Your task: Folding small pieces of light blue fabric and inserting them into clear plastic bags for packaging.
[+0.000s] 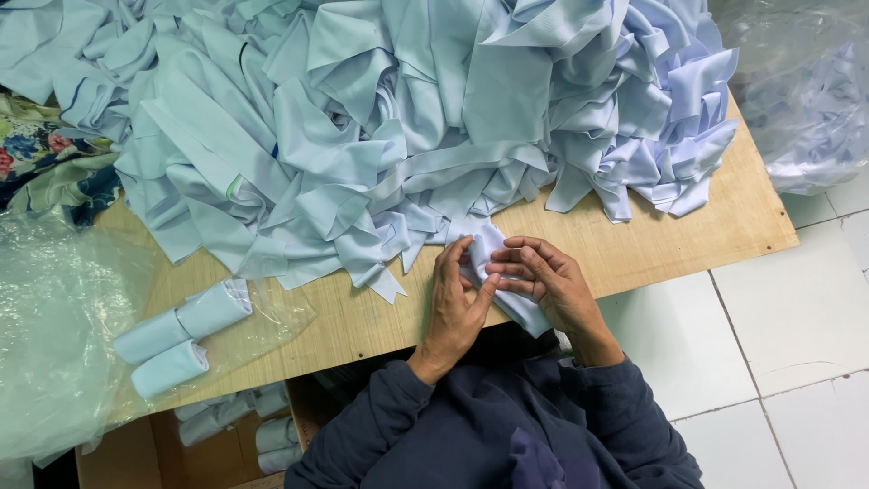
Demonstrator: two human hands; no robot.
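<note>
While both hands pinch it | left hand (pixel 455 294) + right hand (pixel 543 281) grip closed on pale blue folded fabric strip (pixel 493 263) at wooden desk (pixel 634 244) front edge | risk: roll loosens, tail snags big pale blue fabric pile (pixel 380 118).

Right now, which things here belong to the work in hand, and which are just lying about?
In the work:
left hand
right hand
pale blue strip
heap of strips
rolled strips

Lying about:
floral cloth
clear plastic bag
</note>
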